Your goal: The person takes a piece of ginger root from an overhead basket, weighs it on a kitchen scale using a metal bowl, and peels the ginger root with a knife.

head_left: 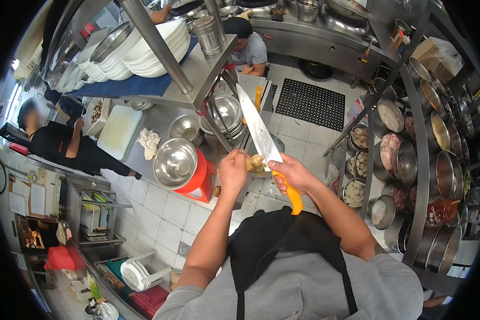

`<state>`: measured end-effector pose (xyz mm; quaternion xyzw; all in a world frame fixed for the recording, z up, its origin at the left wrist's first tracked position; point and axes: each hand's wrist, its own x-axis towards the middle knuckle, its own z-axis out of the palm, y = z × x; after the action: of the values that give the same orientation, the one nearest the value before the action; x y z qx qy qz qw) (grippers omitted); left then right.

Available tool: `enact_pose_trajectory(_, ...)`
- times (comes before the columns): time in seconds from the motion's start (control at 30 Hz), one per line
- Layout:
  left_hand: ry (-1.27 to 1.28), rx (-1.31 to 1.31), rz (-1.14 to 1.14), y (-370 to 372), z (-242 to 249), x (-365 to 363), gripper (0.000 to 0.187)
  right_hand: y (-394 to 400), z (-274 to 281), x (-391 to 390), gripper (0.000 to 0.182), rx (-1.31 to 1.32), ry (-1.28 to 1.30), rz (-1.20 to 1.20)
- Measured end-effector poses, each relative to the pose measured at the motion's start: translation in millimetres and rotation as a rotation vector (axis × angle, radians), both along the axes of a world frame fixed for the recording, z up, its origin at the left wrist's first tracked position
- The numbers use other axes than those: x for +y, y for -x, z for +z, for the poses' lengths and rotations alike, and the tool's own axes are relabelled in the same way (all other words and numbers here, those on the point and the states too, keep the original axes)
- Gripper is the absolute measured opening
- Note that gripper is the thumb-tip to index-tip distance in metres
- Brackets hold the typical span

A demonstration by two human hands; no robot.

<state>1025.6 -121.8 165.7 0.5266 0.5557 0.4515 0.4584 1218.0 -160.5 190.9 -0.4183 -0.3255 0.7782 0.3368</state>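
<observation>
My right hand [294, 175] is wrapped round the yellow handle of a large kitchen knife [258, 128], its wide blade pointing up and away from me. Closed on a knobbly, pale brown piece of ginger [256, 161] is my left hand [233, 170]. The ginger lies right against the lower blade, close to the handle, and my left fingers cover part of it. Left of my hands, a shiny steel bowl [175, 163] sits on an orange-red bucket [205, 180].
Stacked white plates [157, 50] fill the overhead shelf. Below are a cutting board [120, 130], a crumpled cloth [149, 143] and steel bowls [185, 129]. Racks of food-filled pots [392, 114] stand at right. One person [56, 141] stands left, another [250, 50] ahead. A black mat [310, 104] lies on the floor.
</observation>
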Motion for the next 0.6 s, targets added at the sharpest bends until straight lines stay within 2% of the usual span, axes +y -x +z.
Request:
enact_pose_trajectory(0.17,-0.052,0.114,0.010,-2.4,-13.5,0.3,0.031,3.5,-3.5,2.8,0.026,-0.035,0.011,-0.015)
enact_pose_trajectory(0.6,-0.129,0.424,0.046,-20.7,-6.0,-12.3,0.036,17.6,-18.4,4.7,0.028,-0.250,-0.009,-0.069)
